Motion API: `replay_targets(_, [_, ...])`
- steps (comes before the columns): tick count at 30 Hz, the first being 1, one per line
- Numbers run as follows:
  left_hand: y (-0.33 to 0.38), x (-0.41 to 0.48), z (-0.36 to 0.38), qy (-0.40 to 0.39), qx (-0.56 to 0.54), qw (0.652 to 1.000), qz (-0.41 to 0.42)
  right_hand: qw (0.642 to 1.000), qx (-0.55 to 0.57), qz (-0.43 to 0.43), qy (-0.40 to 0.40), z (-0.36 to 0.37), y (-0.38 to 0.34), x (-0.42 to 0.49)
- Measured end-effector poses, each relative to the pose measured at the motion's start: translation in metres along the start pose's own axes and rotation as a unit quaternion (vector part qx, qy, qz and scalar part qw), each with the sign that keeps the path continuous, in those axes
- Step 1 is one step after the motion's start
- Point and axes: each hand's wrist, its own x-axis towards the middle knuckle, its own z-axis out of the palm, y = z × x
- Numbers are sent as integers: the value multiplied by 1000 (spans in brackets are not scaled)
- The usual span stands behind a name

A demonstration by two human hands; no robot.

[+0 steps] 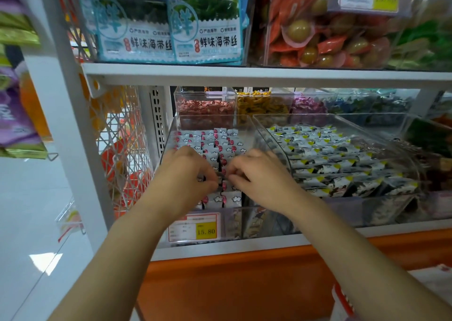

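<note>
Both hands, left hand (188, 174) and right hand (259, 176), have curled fingers pinching small white packets (230, 149) in the near-left clear bin (247, 122).

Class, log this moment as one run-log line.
left hand: grips white packets | right hand: pinches white packets | where: clear bin, lower shelf

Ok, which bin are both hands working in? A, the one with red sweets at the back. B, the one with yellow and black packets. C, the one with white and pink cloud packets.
C: the left hand and the right hand both curl their fingers into the white and pink packets in the front left bin.
</note>
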Motion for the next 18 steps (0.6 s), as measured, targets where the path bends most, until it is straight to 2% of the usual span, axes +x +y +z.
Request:
replay_targets(5, [6, 2, 16, -50, 45, 997, -36, 1000, 22, -2, -19, -5, 4, 1])
replay_targets(11, [7, 5, 23, -84, 69, 993, -51, 994, 91, 58, 11, -9, 13, 12])
replay_targets(15, [8, 5, 26, -102, 70, 991, -49, 996, 54, 49, 61, -10, 17, 23])
replay_targets(18, [7, 4, 27, -107, 64, 991, -44, 998, -25, 30, 41, -8, 17, 32])
